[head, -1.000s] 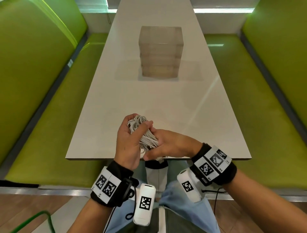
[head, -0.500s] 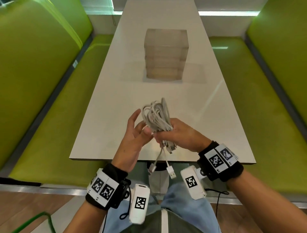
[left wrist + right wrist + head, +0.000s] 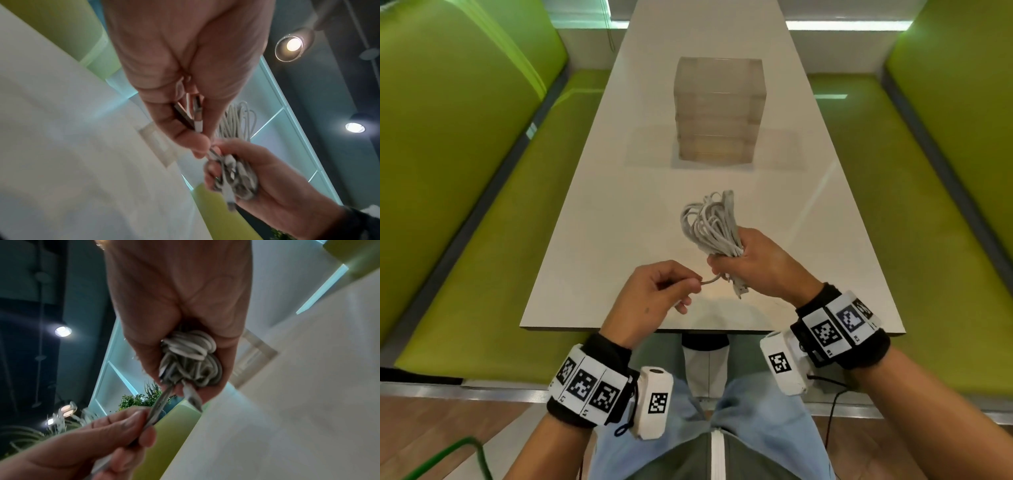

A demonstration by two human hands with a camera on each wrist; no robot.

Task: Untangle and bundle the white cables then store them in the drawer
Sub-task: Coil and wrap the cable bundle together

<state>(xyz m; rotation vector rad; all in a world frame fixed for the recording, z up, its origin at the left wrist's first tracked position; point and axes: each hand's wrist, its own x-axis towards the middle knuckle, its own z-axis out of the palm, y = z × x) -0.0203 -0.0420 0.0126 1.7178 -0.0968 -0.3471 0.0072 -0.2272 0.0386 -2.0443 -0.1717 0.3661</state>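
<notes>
A coiled bundle of white cables point(image 3: 710, 224) stands up out of my right hand point(image 3: 748, 265), which grips its lower part above the near end of the white table point(image 3: 599, 240). In the right wrist view the cable loops point(image 3: 190, 358) fill that fist. My left hand point(image 3: 662, 291) pinches loose cable ends point(image 3: 710, 280) that run out of the bundle; the left wrist view shows USB plugs point(image 3: 197, 116) held in its curled fingers. The clear plastic drawer unit point(image 3: 718, 111) sits farther along the table, its drawers closed.
Green padded benches point(image 3: 482, 205) run along both sides of the table point(image 3: 928, 222). The table's near edge point(image 3: 705, 330) is just in front of my wrists. A green cord point(image 3: 448, 455) lies on the floor at lower left.
My right hand has moved the bundle forward and to the right. The left hand let go of the coil, dropped lower and took hold of the loose ends that were dangling.
</notes>
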